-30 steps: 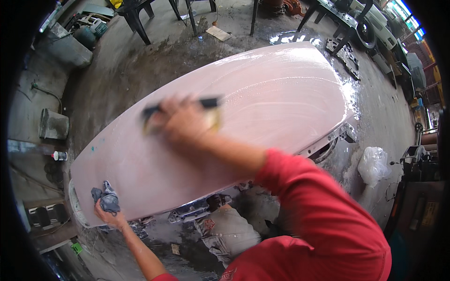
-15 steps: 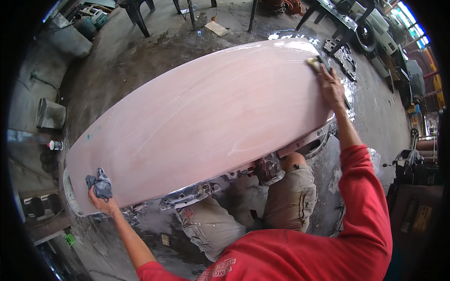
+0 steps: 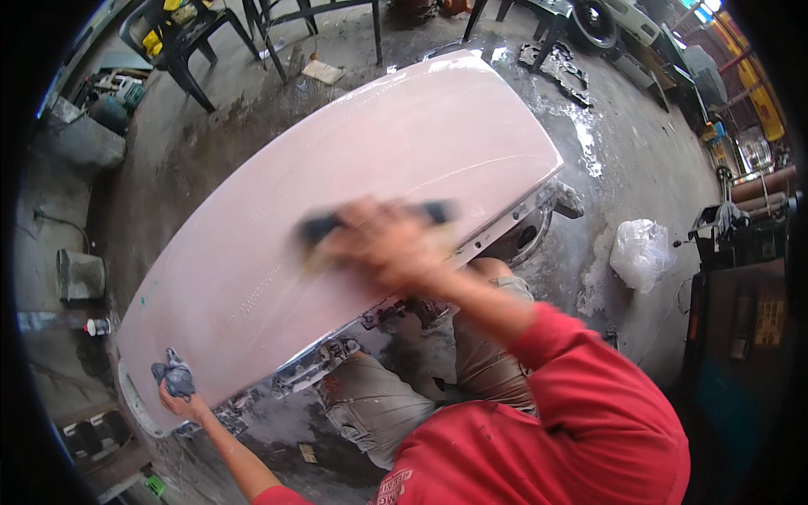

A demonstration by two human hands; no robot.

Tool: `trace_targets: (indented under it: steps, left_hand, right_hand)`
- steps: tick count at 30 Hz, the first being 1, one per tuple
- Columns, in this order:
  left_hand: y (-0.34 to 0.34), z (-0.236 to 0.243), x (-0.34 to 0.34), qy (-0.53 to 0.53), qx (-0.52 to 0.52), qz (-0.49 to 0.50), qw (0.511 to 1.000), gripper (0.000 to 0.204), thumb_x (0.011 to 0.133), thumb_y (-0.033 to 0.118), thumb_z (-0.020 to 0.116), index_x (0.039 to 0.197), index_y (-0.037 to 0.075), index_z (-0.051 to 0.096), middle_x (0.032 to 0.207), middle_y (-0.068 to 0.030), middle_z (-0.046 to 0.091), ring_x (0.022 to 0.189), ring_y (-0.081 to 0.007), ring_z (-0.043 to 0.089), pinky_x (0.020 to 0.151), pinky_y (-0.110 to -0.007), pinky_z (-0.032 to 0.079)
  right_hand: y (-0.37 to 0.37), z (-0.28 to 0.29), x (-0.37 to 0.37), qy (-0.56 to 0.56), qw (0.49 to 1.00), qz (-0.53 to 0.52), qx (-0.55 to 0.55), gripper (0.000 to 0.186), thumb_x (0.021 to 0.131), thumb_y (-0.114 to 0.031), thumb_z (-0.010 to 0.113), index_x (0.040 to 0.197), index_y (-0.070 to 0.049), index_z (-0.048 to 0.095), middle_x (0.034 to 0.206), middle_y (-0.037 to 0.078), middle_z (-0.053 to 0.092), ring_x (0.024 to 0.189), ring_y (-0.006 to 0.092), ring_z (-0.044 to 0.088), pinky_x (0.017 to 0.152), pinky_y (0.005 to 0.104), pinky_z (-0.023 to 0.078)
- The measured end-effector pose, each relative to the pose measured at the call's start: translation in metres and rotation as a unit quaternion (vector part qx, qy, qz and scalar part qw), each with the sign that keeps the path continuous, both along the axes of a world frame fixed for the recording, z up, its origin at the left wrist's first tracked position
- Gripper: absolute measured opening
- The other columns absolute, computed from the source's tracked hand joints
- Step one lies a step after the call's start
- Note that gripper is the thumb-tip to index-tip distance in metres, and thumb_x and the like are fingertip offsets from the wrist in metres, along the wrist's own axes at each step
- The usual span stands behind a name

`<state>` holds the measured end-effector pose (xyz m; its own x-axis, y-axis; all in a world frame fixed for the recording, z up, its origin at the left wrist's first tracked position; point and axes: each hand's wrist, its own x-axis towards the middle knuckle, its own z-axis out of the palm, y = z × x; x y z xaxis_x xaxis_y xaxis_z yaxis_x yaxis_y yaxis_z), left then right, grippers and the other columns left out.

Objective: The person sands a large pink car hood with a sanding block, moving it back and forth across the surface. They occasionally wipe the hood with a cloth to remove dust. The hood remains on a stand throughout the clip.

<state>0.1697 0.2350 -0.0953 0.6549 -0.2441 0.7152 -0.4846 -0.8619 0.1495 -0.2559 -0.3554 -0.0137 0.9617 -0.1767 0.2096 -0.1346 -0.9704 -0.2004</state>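
Note:
A large pale pink painted car panel (image 3: pixel 370 143), wet with milky streaks, lies across my view above my knees, metal fittings along its near edge. My right hand (image 3: pixel 379 244) is motion-blurred on the middle of the panel, closed over a long dark sanding block (image 3: pixel 433 210) with a yellowish lower part. My left hand (image 3: pixel 181 402) grips a crumpled grey wet cloth (image 3: pixel 177 379) at the panel's near left end, against the edge.
Dark plastic chairs (image 3: pixel 181 50) stand behind the panel. To the right are a crumpled clear plastic bag (image 3: pixel 641 252), a perforated metal part (image 3: pixel 555 71) and piled car parts. A grey bucket (image 3: pixel 80 273) and small bottle (image 3: pixel 97 326) sit at the left.
My right hand with the block has swept from the panel's far right end back toward the middle. My left hand stays on the cloth. The view has shifted, so the panel appears more tilted.

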Motion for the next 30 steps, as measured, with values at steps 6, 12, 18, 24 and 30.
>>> trace_targets:
  steps: [6, 12, 18, 24, 30]
  left_hand:
    - [-0.005, 0.002, -0.009, 0.016, 0.015, 0.049, 0.999, 0.043, 0.088, 0.01, 0.081, 0.13, 0.01, 0.073, 0.131, -0.0199, 0.074, 0.129, -0.0448, 0.065, 0.112, -0.056, 0.051]
    - [-0.009, 0.002, -0.011, 0.016, -0.009, 0.045, 0.999, 0.043, 0.085, 0.01, 0.083, 0.127, 0.011, 0.073, 0.129, -0.0171, 0.074, 0.127, -0.0437, 0.065, 0.112, -0.056, 0.051]
    - [-0.016, 0.003, -0.011, 0.024, -0.038, 0.045, 0.998, 0.041, 0.085, 0.012, 0.085, 0.124, 0.011, 0.074, 0.125, -0.0172, 0.074, 0.124, -0.0438, 0.065, 0.11, -0.056, 0.052]
    - [-0.001, -0.013, 0.006, 0.055, -0.061, 0.063, 0.995, 0.041, 0.085, 0.014, 0.086, 0.124, 0.011, 0.074, 0.125, -0.0199, 0.074, 0.124, -0.0455, 0.065, 0.109, -0.057, 0.052]
    - [-0.04, -0.007, -0.006, 0.083, -0.063, 0.145, 0.984, 0.043, 0.083, 0.015, 0.083, 0.125, 0.01, 0.073, 0.124, -0.0205, 0.073, 0.124, -0.0447, 0.065, 0.11, -0.056, 0.051]
  right_hand:
    - [-0.242, -0.009, -0.181, -0.128, 0.905, -0.379, -0.144, 0.045, 0.108, -0.032, 0.07, 0.153, -0.033, 0.071, 0.153, 0.017, 0.068, 0.117, 0.0403, 0.076, 0.096, 0.0518, 0.064]
    - [0.002, 0.001, -0.041, 0.046, 0.996, -0.011, -0.071, 0.081, 0.094, -0.017, 0.078, 0.168, -0.035, 0.053, 0.182, 0.012, 0.035, 0.159, 0.0359, 0.045, 0.123, 0.0575, 0.045]
    - [0.206, -0.014, 0.132, -0.057, 0.982, 0.177, 0.033, 0.059, 0.102, -0.029, 0.068, 0.16, -0.031, 0.063, 0.174, 0.022, 0.045, 0.16, 0.0427, 0.043, 0.125, 0.0672, 0.033]
    - [0.027, 0.023, -0.005, 0.056, 0.996, 0.016, -0.07, 0.067, 0.107, -0.023, 0.064, 0.169, -0.044, 0.049, 0.18, 0.012, 0.04, 0.159, 0.0378, 0.047, 0.128, 0.0598, 0.042]
    - [-0.165, 0.003, -0.169, 0.001, 0.952, -0.294, -0.087, 0.054, 0.113, -0.039, 0.062, 0.167, -0.032, 0.059, 0.173, 0.018, 0.052, 0.158, 0.0397, 0.05, 0.129, 0.05, 0.037]
